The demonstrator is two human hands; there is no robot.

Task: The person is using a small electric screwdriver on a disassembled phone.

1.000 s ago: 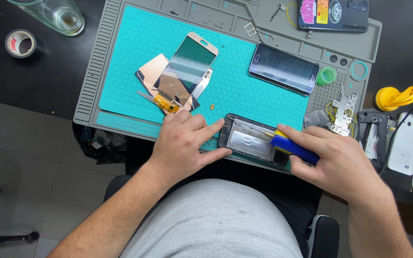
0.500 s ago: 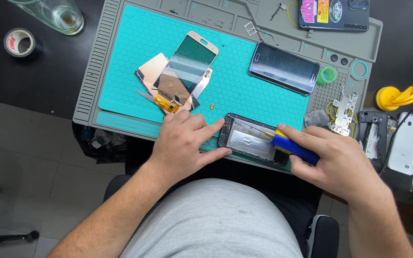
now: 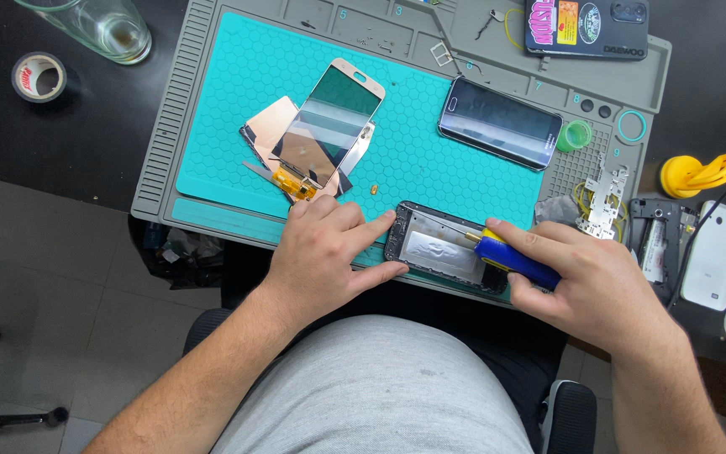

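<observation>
— Opened phone frame [image 3: 445, 249], where does it lie?

— At the near edge of the teal work mat [image 3: 237, 126], close to the person's lap. Its back is off and a silvery plate shows inside.

— And the hands?

— The left hand [image 3: 325, 244] rests on the mat's near edge just left of the frame; its fingers [image 3: 376, 227] are spread, with forefinger and thumb pressing the frame's left end. The right hand [image 3: 586, 282] has its fingers closed around a blue-handled screwdriver [image 3: 514, 259], whose yellow collar and tip lie over the frame's right half.

— What else sits on the mat?

— A detached gold-rimmed screen [image 3: 329, 126] lies tilted near the middle, over a copper-coloured panel [image 3: 266, 130]. A dark phone [image 3: 500, 122] lies toward the mat's far right, with a small green cap [image 3: 577, 134] just beside it. Off the mat's far left corner, on the dark bench [image 3: 69, 160], stand a glass [image 3: 102, 25] and a roll of tape [image 3: 37, 76]. Right of the mat lies a white phone [image 3: 716, 252].
</observation>
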